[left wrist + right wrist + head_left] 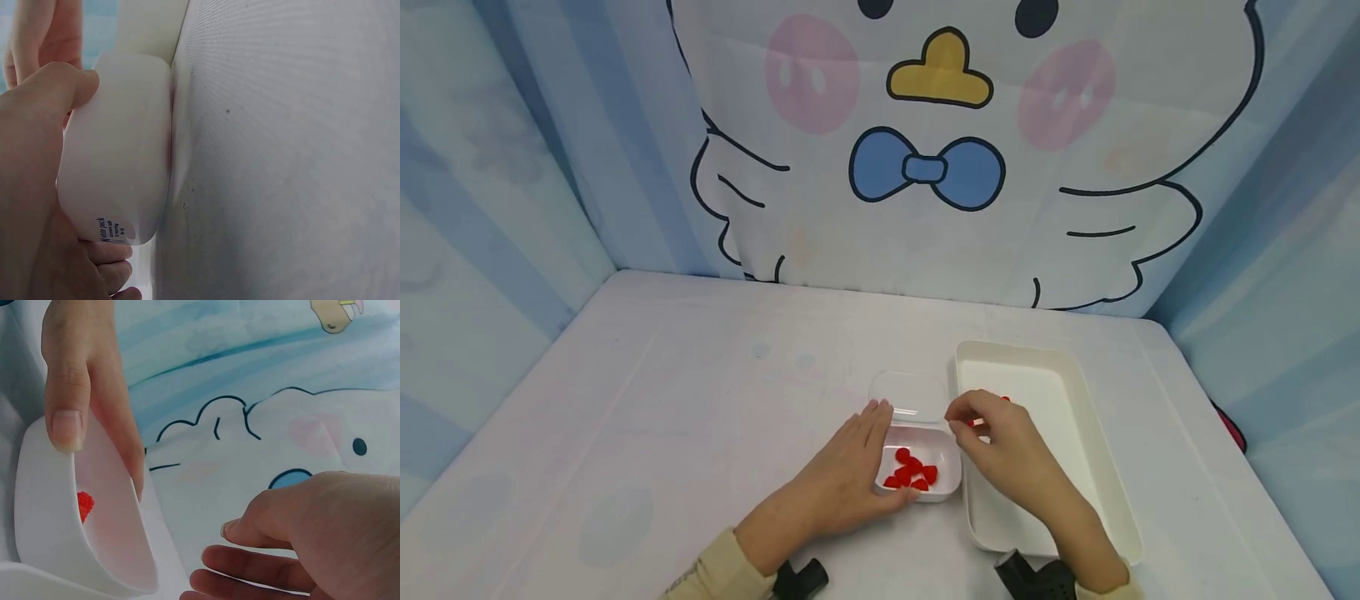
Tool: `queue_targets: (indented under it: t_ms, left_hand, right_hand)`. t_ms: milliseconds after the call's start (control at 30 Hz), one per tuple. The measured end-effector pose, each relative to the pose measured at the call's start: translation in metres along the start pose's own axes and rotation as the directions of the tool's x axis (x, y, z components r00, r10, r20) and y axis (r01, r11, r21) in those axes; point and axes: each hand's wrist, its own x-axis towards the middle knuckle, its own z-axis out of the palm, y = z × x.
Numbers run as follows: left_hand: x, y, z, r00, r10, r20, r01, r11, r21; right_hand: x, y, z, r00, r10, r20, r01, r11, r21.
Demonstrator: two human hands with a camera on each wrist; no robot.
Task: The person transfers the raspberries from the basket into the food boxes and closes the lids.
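My left hand (pixel 850 471) holds a small white plastic box (pixel 951 479) by its left side, thumb along the front rim. Inside lie several small red raspberry-shaped pieces (pixel 903 476); one bumpy red piece (pixel 85 505) shows in the right wrist view. A clear lid (pixel 910 392) stands folded back behind the box. Printed lettering marks the box wall (pixel 115 156) in the left wrist view. My right hand (pixel 1011 446) hovers by the box's right edge, over the tray's left rim. Its thumb and fingers (pixel 250 565) are bent with a gap between them, and nothing shows in their grasp.
A shallow white tray (pixel 1075 467) lies right of the box, partly under my right hand. A bit of red (pixel 1004 398) peeks out behind that hand. A white cloth covers the table (pixel 700 392), and a curtain with a cartoon print (pixel 925 242) hangs behind.
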Motion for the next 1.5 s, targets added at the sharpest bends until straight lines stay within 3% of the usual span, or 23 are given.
queue_targets:
  t_ms: [500,933,1500]
  left_hand:
    - [0.001,0.002,0.000,1.000,-0.022,0.019,0.022,1.000,-0.015]
    - [0.001,0.002,0.001,0.999,-0.028,0.016,0.028,1.000,-0.009]
    - [0.001,0.002,0.001,1.000,-0.014,-0.005,0.014,1.000,0.001]
  right_hand:
    - [-0.001,0.013,-0.020,0.985,0.160,-0.064,-0.161,0.987,-0.013]
    - [0.000,0.025,-0.027,0.957,0.277,-0.089,-0.279,0.960,-0.009]
    - [0.000,0.038,-0.032,0.939,0.331,-0.090,-0.336,0.941,-0.045]
